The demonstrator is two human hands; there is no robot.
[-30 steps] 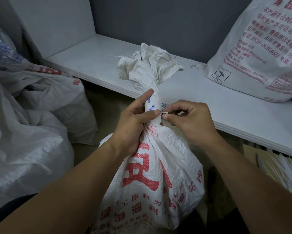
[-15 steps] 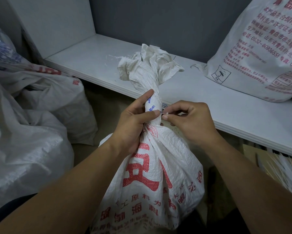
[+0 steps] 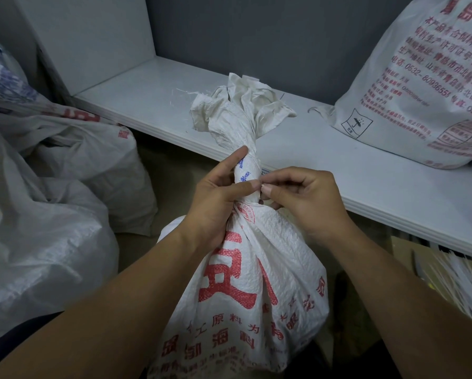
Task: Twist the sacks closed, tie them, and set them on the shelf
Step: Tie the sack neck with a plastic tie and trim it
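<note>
**K:** Status on the sack?

**Me:** Sack (image 3: pixel 243 283) is upright right in front of me, near side of the shelf (image 3: pixel 366 170) and not on it. White woven, big red print. The neck (image 3: pixel 249 170) is twisted tight and the loose mouth fans out above my hands.

**K:** Left hand?

**Me:** Left hand (image 3: pixel 218 203) is wrapped round the twisted neck. Thumb lies across the front of it, index finger points up along its left side.

**K:** Right?

**Me:** Right hand (image 3: pixel 303 201) is against the neck's right side. Thumb and forefinger pinch a white tie end (image 3: pixel 262 184), tip to tip with my left thumb. The other fingers are curled under. The piece is too small to tell how it runs round the neck, or whether there's a knot.

**K:** What's on the shelf?

**Me:** One printed sack (image 3: pixel 420 91) at far right, standing on the shelf board against the grey back wall, well apart from mine. Red text, with an umbrella mark in a box low on its left.

**K:** Anything else around?

**Me:** Slack sacks (image 3: pixel 51 214) are heaped on the floor at left, beside the shelf's white side panel (image 3: pixel 92 42). Near right, under the shelf edge, there's a bundle of thin white strips (image 3: pixel 464 283).
</note>
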